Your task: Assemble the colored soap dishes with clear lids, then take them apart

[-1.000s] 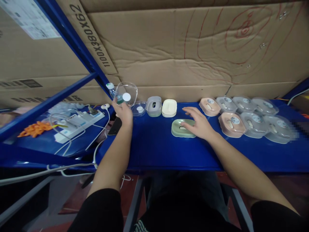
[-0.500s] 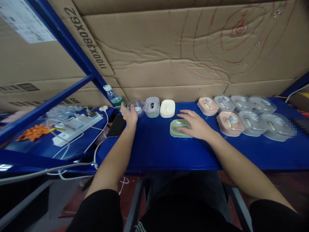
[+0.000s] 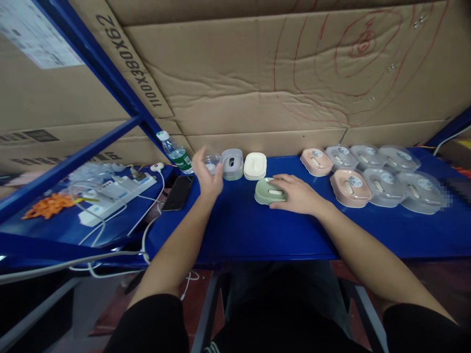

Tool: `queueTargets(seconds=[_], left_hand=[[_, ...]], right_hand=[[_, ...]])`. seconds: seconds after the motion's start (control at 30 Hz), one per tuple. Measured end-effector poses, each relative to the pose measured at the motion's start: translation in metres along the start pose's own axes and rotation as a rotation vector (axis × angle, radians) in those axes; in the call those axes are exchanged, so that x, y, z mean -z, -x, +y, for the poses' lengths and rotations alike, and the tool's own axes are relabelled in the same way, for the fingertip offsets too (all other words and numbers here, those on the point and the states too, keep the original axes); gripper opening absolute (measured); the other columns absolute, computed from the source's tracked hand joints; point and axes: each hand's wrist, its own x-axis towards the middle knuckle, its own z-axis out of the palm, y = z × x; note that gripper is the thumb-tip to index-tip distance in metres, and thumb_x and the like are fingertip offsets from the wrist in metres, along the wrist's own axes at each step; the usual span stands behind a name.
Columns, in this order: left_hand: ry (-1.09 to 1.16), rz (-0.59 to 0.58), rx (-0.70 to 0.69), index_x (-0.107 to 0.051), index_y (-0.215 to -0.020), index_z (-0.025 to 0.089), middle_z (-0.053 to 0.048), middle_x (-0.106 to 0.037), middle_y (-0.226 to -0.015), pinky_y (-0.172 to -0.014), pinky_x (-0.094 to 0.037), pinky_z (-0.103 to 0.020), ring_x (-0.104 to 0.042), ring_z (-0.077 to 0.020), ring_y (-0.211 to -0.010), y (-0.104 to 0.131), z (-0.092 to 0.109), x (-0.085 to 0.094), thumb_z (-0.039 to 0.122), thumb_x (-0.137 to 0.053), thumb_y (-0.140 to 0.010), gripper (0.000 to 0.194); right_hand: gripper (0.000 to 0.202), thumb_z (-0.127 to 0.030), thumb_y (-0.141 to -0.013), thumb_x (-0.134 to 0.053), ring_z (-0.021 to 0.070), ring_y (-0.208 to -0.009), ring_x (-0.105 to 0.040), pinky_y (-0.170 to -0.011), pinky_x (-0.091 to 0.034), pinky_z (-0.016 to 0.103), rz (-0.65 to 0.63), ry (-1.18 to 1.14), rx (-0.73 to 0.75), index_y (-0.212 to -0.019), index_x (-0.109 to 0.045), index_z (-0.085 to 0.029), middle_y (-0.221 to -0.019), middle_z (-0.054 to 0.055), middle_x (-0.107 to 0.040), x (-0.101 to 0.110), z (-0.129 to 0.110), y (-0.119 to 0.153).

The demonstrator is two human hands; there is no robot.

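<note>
My right hand (image 3: 296, 193) is closed on the right end of a light green plastic box (image 3: 263, 192), thumb on the near side and fingers along the far side. A small white oval piece (image 3: 275, 192) sits in the middle of the green top. My left hand (image 3: 209, 175) is raised with thumb and fingers apart, its fingertips smeared by motion. Just behind it are clear plastic lids or bowls (image 3: 213, 160), partly hidden by the hand. Beside these stand a grey-purple slotted piece (image 3: 232, 156) on a green one, and a cream dish stack (image 3: 255, 165).
Pink boxes (image 3: 351, 189) and grey boxes (image 3: 384, 187) with clear covers stand in two rows at the right. A water bottle (image 3: 178, 156), phone (image 3: 178, 192) and power strip (image 3: 117, 196) with cables lie left. Cardboard (image 3: 228, 68) backs the blue table (image 3: 239, 235).
My left hand has moved right, away from the bottle and in front of the clear plastic. My right hand has shifted from over the green box to its right end; the box now looks tilted.
</note>
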Motion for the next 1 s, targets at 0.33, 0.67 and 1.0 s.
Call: queueTargets(seconds=[0.33,0.67,1.0], left_hand=[[0.231,-0.568,-0.487,-0.007,-0.171,0.021,-0.027,-0.043,-0.162,-0.116,-0.042,-0.061,-0.056,-0.04,-0.14,0.025,0.073,-0.008,0.073,-0.067,-0.089,0.114],[0.353,-0.736,-0.407,-0.006,-0.172,0.021,-0.026,-0.042,-0.166,-0.116,-0.047,-0.061,-0.05,-0.0429,-0.148,0.026,0.069,-0.009,0.07,-0.07,-0.09,0.115],[0.384,-0.724,-0.381,-0.006,-0.171,0.021,-0.027,-0.045,-0.163,-0.118,-0.047,-0.063,-0.05,-0.0435,-0.148,0.025,0.073,-0.009,0.063,-0.081,-0.083,0.124]], right_hand=[[0.066,-0.064,-0.086,-0.078,0.039,-0.138,-0.058,-0.116,-0.049,0.063,0.222,-0.177,0.085,-0.141,-0.065,-0.028,-0.152,0.013,-0.059,-0.005,0.002,-0.002],[0.065,-0.067,-0.087,-0.075,0.0379,-0.139,-0.057,-0.117,-0.047,0.061,0.227,-0.166,0.125,-0.138,-0.067,-0.027,-0.151,0.013,-0.06,-0.005,-0.001,-0.002],[0.062,-0.064,-0.087,-0.077,0.0358,-0.136,-0.06,-0.115,-0.05,0.058,0.222,-0.261,0.04,-0.137,-0.068,-0.029,-0.145,0.012,-0.064,-0.006,0.001,-0.003]])
